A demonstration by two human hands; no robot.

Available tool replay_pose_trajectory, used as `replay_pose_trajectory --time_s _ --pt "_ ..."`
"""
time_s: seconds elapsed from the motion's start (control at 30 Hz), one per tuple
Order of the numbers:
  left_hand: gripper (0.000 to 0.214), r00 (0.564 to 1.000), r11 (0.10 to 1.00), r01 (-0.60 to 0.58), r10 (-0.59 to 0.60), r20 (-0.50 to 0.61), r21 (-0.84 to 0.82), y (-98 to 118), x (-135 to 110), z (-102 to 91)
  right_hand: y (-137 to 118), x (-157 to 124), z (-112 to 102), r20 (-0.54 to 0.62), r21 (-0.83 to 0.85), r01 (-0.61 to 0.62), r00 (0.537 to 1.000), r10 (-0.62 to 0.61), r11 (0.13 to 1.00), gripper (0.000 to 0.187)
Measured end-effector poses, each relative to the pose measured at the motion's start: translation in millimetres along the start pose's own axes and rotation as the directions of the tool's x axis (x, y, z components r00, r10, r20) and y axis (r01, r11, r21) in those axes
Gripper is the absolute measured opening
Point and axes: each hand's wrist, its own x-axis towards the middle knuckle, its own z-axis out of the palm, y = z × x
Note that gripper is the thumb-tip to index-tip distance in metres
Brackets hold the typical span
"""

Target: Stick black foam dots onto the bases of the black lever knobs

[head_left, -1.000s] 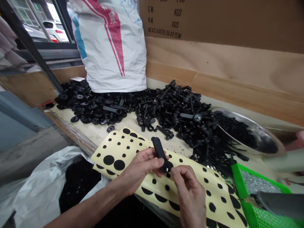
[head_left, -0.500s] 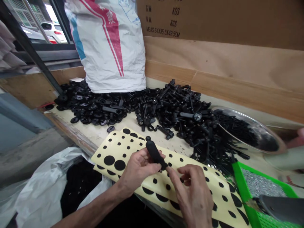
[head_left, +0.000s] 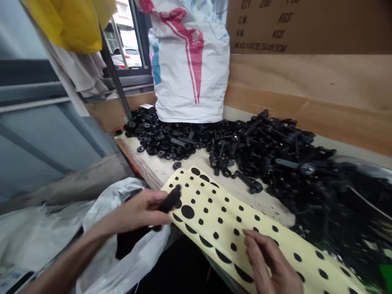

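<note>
Black and slim, one plastic arm [head_left: 171, 200] sat in the left hand [head_left: 142, 210], whose thumb and fingers were closed around it, its knobbed end pointing up and away from the palm. To that hand's right, the other of the two, the right hand [head_left: 272, 261], was poised over dotted yellow sheets [head_left: 260, 243], at least two, overlapping; its fingers were loosely curled, and whether they pinched anything could not be told. Just right of the left hand, one large round dot [head_left: 188, 211] showed whole, with a second partly hidden by the arm. Past both hands, one heap of black parts [head_left: 245, 139], too many to count, spread across the desk [head_left: 199, 159]. Two pieces lay on its near side: one small disc [head_left: 177, 165] beyond the left hand and one crank [head_left: 249, 183] beyond the right. Farther off stood one white sack [head_left: 190, 81] and one cardboard box [head_left: 321, 28]. Below the left hand hung one crumpled white plastic bag [head_left: 134, 259].
</note>
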Motion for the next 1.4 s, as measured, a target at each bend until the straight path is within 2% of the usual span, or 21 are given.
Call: replay_pose_trajectory --time_s 0.03,0.07,0.1,0.13,0.17,0.2,0.23,0.3,0.37,0.43,0.5,0.57,0.7,0.83,0.97,1.07,1.13,1.2,1.27,1.33,1.4 --pt "0.016 0.999 0.984 0.033 -0.031 -0.015 0.177 -6 -16 -23.8 2 1 3 0.012 -0.019 0.019 1.0 -0.019 1.0 0.028" --pt "0.019 0.989 0.943 0.073 -0.028 -0.143 0.324 -12 -30 -42.5 3 1 7 0.038 -0.03 0.058 0.998 -0.057 0.998 0.026" --pt "0.021 0.967 0.889 0.11 0.008 -0.255 0.445 -18 -41 -54.5 2 2 14 0.083 -0.032 0.125 0.989 -0.122 0.992 0.024" --pt "0.021 0.95 0.84 0.107 0.071 -0.303 0.531 -23 -46 -59.3 -1 3 22 0.142 -0.031 0.209 0.969 -0.202 0.977 0.021" --pt "0.021 0.936 0.8 0.055 0.166 -0.309 0.597 -28 -47 -57.0 -4 3 32 0.197 -0.039 0.299 0.938 -0.286 0.953 0.02" --pt "0.022 0.929 0.76 -0.042 0.269 -0.255 0.649 -33 -43 -48.5 -8 4 42 0.237 -0.061 0.393 0.899 -0.369 0.918 0.019" --pt "0.023 0.907 0.708 -0.181 0.389 -0.163 0.683 -37 -36 -35.6 -11 4 53 0.258 -0.106 0.472 0.863 -0.435 0.875 0.019" --pt "0.029 0.841 0.556 -0.339 0.541 -0.021 0.759 -45 -16 -4.6 -15 3 73 0.237 -0.241 0.579 0.813 -0.532 0.779 0.021" --pt "0.039 0.815 0.434 -0.362 0.577 0.054 0.825 -52 3 21.2 -14 0 86 0.208 -0.34 0.628 0.776 -0.595 0.7 0.02" --pt "0.044 0.806 0.359 -0.357 0.585 0.09 0.862 -59 15 34.6 -11 -4 94 0.201 -0.38 0.645 0.757 -0.622 0.663 0.017" --pt "0.046 0.791 0.322 -0.355 0.604 0.098 0.878 -66 20 37.5 -8 -7 98 0.19 -0.379 0.637 0.764 -0.617 0.671 0.015" --pt "0.05 0.777 0.306 -0.352 0.622 0.094 0.885 -73 21 36.1 -7 -8 100 0.175 -0.341 0.601 0.796 -0.579 0.723 0.014" --pt "0.056 0.764 0.309 -0.332 0.642 0.062 0.891 -80 21 37.0 -10 -3 102 0.239 -0.197 0.449 0.884 -0.401 0.872 0.008" --pt "0.05 0.77 0.336 -0.329 0.636 0.046 0.883 -80 21 41.4 -15 2 100 0.333 -0.104 0.325 0.902 -0.275 0.94 0.008" --pt "0.04 0.779 0.393 -0.353 0.625 0.035 0.849 -81 17 38.5 -23 4 92 0.443 -0.068 0.209 0.882 -0.159 0.975 0.011" --pt "0.042 0.783 0.505 -0.399 0.622 -0.002 0.765 -77 13 31.4 -31 8 82 0.54 -0.028 0.078 0.84 -0.051 0.997 0.013" --pt "0.032 0.793 0.598 -0.416 0.607 -0.049 0.686 -68 13 27.7 -37 10 76 0.568 0.044 -0.012 0.823 -0.015 0.999 0.016" --pt "0.011 0.805 0.684 -0.427 0.585 -0.095 0.592 -56 15 26.8 -41 12 69 0.575 0.118 -0.081 0.818 -0.002 0.99 0.021" --pt "0.009 0.816 0.763 -0.424 0.555 -0.161 0.487 -42 20 29.3 -44 12 64 0.554 0.189 -0.143 0.832 0.014 0.971 0.023" --pt "0.011 0.836 0.834 -0.405 0.503 -0.219 0.374 -30 25 34.3 -43 11 59 0.479 0.249 -0.191 0.876 0.051 0.95 0.022" --pt "0.012 0.867 0.895 -0.364 0.427 -0.259 0.257 -22 31 41.0 -39 10 53 0.316 0.282 -0.182 0.945 0.087 0.942 0.028"
